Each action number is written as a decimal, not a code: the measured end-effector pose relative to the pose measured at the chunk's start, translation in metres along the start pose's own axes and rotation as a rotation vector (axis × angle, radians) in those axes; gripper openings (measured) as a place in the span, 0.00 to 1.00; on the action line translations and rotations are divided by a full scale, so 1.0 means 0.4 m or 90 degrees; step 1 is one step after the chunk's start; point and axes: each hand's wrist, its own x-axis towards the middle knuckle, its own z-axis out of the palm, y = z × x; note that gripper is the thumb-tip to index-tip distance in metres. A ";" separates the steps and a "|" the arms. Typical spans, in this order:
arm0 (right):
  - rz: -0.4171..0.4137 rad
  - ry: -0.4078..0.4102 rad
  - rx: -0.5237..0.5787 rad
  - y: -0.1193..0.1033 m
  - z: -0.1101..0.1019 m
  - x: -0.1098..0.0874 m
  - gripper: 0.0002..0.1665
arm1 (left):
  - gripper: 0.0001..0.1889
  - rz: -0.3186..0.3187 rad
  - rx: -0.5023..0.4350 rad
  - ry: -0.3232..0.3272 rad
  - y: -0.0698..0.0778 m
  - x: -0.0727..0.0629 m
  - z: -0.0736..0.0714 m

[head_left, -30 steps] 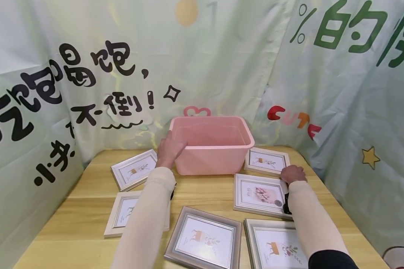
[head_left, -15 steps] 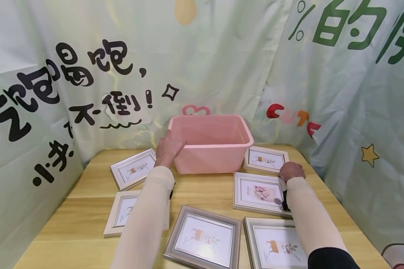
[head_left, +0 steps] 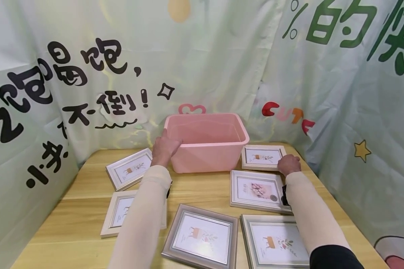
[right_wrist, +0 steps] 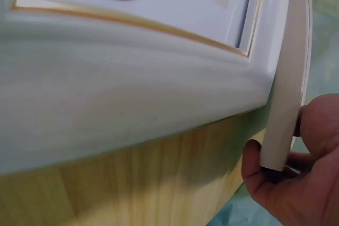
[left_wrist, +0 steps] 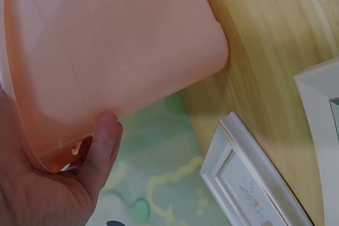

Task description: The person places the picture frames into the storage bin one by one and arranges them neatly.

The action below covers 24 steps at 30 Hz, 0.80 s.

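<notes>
My left hand (head_left: pixel 165 148) grips the left rim of a pink plastic bin (head_left: pixel 208 160), thumb inside and fingers on the outer wall in the left wrist view (left_wrist: pixel 100 152). The bin stands at the back of the table, and no contents show in it. My right hand (head_left: pixel 288 164) pinches the right end of a pale picture frame (head_left: pixel 263 167) beside the bin. In the right wrist view, thumb and fingers hold that frame's edge (right_wrist: pixel 283 115). A white picture frame with a pink flower print (head_left: pixel 257 189) lies just in front, under the right wrist.
Two picture frames lie on the left, one angled near the bin (head_left: pixel 129 169) and one (head_left: pixel 116 213) partly under the left forearm. In front lie a grey-brown frame (head_left: pixel 202 236) and a large silvery frame (head_left: pixel 272 241). Printed curtains (head_left: pixel 205 56) enclose the wooden table (head_left: pixel 64 231).
The back right picture frame has turned slightly, its right end rising a little with my right hand. My left hand keeps its grip on the bin. The view has shifted slightly.
</notes>
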 end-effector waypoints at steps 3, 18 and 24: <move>0.026 -0.021 0.046 0.002 -0.001 -0.001 0.31 | 0.48 0.001 0.001 -0.003 -0.002 0.003 0.001; 0.088 -0.057 0.346 0.007 0.000 0.018 0.46 | 0.47 0.022 0.009 -0.001 0.001 -0.003 -0.001; 0.083 -0.059 0.421 0.011 0.000 0.033 0.47 | 0.48 0.007 0.002 -0.002 0.003 0.001 -0.002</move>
